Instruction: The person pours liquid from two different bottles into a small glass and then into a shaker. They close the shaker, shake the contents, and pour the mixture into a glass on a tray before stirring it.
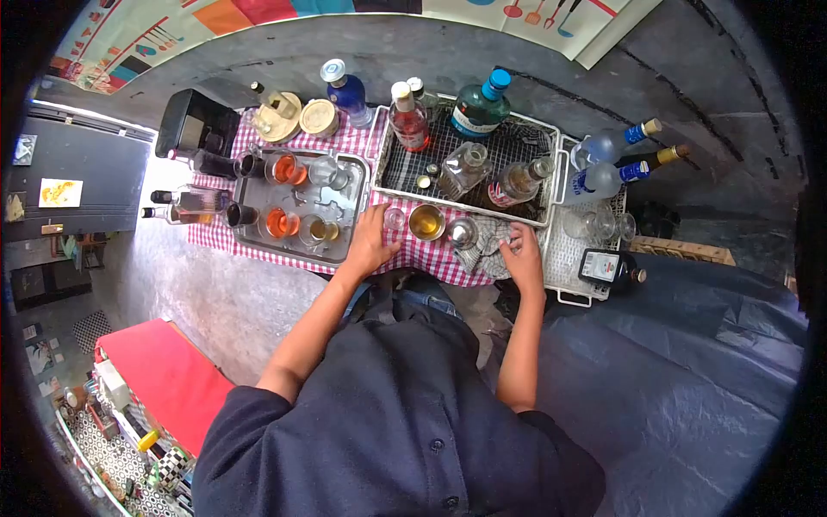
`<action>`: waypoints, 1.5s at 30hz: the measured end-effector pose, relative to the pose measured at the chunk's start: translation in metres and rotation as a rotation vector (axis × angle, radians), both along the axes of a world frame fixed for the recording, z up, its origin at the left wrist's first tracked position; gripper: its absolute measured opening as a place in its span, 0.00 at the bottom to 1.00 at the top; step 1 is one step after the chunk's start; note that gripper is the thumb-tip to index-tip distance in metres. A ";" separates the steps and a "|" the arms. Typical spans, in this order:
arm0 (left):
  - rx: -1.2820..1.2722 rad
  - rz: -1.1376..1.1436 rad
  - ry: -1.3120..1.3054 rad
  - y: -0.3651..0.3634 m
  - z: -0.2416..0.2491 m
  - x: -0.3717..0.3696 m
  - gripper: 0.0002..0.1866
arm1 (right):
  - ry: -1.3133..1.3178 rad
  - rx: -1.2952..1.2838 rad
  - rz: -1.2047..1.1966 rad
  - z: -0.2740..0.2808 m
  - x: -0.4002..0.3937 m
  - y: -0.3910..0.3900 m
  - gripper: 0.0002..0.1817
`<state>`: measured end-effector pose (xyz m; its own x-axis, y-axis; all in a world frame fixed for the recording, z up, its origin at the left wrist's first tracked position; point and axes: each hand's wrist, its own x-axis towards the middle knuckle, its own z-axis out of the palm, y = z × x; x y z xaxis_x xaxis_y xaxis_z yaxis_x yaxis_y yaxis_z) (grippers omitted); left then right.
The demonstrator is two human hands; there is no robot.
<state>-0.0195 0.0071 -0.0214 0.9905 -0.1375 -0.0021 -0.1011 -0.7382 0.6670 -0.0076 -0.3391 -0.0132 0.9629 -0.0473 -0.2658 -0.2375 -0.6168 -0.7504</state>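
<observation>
My left hand (369, 245) rests at the near edge of the checked cloth, fingers stretched and thumb apart, beside a small clear glass (394, 220). Right of that glass stands a glass of amber liquid (427, 223), then a shiny metal shaker piece (463, 233). A crumpled striped towel (489, 245) lies between this piece and my right hand (524, 260). The fingers of my right hand are loosely bent at the towel's edge, thumb apart from them.
A metal tray (353, 185) at left carries glasses, some with orange-red liquid (282, 222). Behind my hands, a wire-lined white basket (379, 164) holds several bottles. A second white basket (575, 299) at right has bottles, glasses and a dark bottle (600, 265). More bottles (202, 200) stand far left.
</observation>
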 end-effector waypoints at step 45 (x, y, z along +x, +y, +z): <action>-0.662 -0.079 0.088 0.019 0.110 -0.008 0.56 | 0.038 0.403 0.139 0.059 -0.028 0.087 0.37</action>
<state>-0.0272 0.0263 0.0884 0.9775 -0.2094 0.0268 -0.0620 -0.1634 0.9846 -0.0352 -0.2516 0.0456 0.9418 0.1974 -0.2721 -0.2050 -0.3039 -0.9304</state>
